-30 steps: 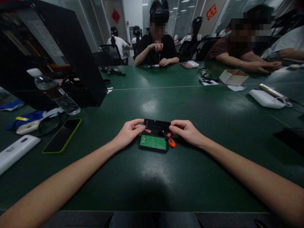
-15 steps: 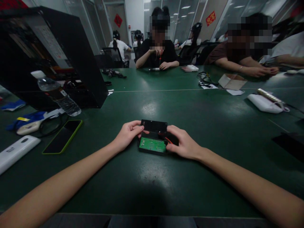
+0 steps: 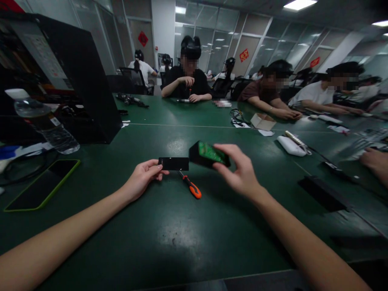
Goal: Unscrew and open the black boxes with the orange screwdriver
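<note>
Between the thumb and fingers of my left hand is a flat black cover, pinched at its left end. My right hand grips a black case with a green circuit board by its right end, lifted and tilted above the table; motion blurs it a little. A gap separates the case from the cover. On the table below them lies a screwdriver with an orange and black handle, its tip end hidden behind the cover.
A smartphone with a green edge, a water bottle and a black computer case stand at the left. Farther right are a white device, a small box and a dark flat object. Several people sit around the table.
My hands have moved apart. The case with the circuit board has gone up and right, away from the cover, and the screwdriver has come into view. The camera has turned right.
</note>
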Motion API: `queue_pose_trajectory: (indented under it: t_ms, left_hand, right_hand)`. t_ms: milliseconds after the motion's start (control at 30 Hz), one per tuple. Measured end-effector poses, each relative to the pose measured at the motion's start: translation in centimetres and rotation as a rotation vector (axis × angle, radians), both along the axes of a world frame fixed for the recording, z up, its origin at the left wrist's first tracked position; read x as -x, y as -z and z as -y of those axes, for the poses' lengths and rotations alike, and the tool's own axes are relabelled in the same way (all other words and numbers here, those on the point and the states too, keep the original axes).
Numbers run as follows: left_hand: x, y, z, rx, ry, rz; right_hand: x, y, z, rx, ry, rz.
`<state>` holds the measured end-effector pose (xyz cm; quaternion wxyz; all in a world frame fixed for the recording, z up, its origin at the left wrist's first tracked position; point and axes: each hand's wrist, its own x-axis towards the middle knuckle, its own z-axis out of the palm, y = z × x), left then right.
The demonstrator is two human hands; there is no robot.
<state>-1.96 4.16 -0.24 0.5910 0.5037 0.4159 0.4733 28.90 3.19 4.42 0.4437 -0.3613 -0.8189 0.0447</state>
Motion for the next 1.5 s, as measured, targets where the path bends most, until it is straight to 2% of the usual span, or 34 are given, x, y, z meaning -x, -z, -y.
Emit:
queue_pose_trajectory:
  t_ms: [67,133,233,300,400,500,533,600,700,767,833,933,967,1067,1167,1200,1267,1300,1333,1367,1433,1500]
  left_hand:
    - [0.0,0.1,0.0,-0.022,0.001,-0.029]
    - [0.0,0.3,0.1,-0.048,0.000,-0.052]
    - [0.0,0.3,0.2,-0.069,0.015,-0.071]
    - [0.0,0.3,0.2,-0.081,0.030,-0.077]
    - [-0.1,0.3,0.3,-0.103,0.047,-0.097]
    - [-0.2,0.3,0.5,-0.117,0.058,-0.109]
    - [-0.3,0.3,0.5,-0.118,0.065,-0.110]
    - [-0.4,0.3,0.6,-0.118,0.085,-0.114]
    - [-0.5,0.3,0.7,-0.134,0.147,-0.138]
    - [-0.6,0.2,1.0,-0.171,0.188,-0.173]
    - [-0.7,0.1,1.5,-0.241,0.201,-0.241]
    - [-0.7,0.0,2.7,-0.422,0.138,-0.417]
    - [-0.6,0.0,3.1,-0.499,0.095,-0.475]
    - [-0.5,0.0,4.0,-0.671,0.028,-0.566]
    - [-0.7,-0.2,4.2,-0.705,0.045,-0.605]
    - [-0.8,-0.3,4.1,-0.690,0.044,-0.613]
    - [-0.9,-0.6,3.8,-0.656,0.018,-0.614]
    - [-0.9,-0.7,3.7,-0.646,0.006,-0.623]
    - [-1.0,-0.8,3.5,-0.649,-0.008,-0.637]
    - [-0.9,-0.8,3.4,-0.662,0.007,-0.659]
    - [-0.9,-0.8,3.2,-0.720,0.047,-0.682]
    - [-0.8,-0.7,3.2,-0.785,0.094,-0.682]
  right_hand:
    - [-3.9,-0.2,-2.7,-0.037,0.315,0.024]
    - [-8.3,0.6,-5.2,-0.046,0.562,0.183]
    - [-14.9,2.8,-7.5,0.127,0.847,0.371]
    - [-18.7,3.8,-7.9,0.309,1.021,0.311]
    - [-22.6,4.0,-7.4,0.421,1.146,0.234]
    - [-23.7,3.0,-6.6,0.413,1.191,0.160]
    - [-23.2,2.6,-6.5,0.384,1.176,0.136]
    - [-21.0,2.0,-6.4,0.300,1.057,0.091]
    - [-14.3,1.7,-6.1,0.190,0.694,0.020]
    - [-8.7,2.0,-5.1,0.239,0.424,-0.052]
    - [-3.2,2.6,-3.3,0.297,0.230,-0.045]
    - [3.1,3.2,0.5,0.386,-0.183,-0.018]
    - [4.6,3.3,1.7,0.402,-0.277,0.000]
    - [6.9,3.1,4.2,0.431,-0.399,-0.007]
    - [6.4,2.3,4.2,0.471,-0.393,0.016]
    - [5.6,1.9,3.5,0.469,-0.361,0.047]
    - [2.9,0.9,1.4,0.405,-0.172,0.148]
    - [0.9,0.4,0.1,0.346,-0.005,0.203]
    - [-1.3,-0.2,-1.1,0.261,0.250,0.279]
    - [-3.8,-0.8,-2.3,0.232,0.427,0.283]
    - [-9.0,-1.6,-3.9,0.222,0.693,0.276]
    - [-13.6,-2.0,-4.5,0.301,1.003,0.301]
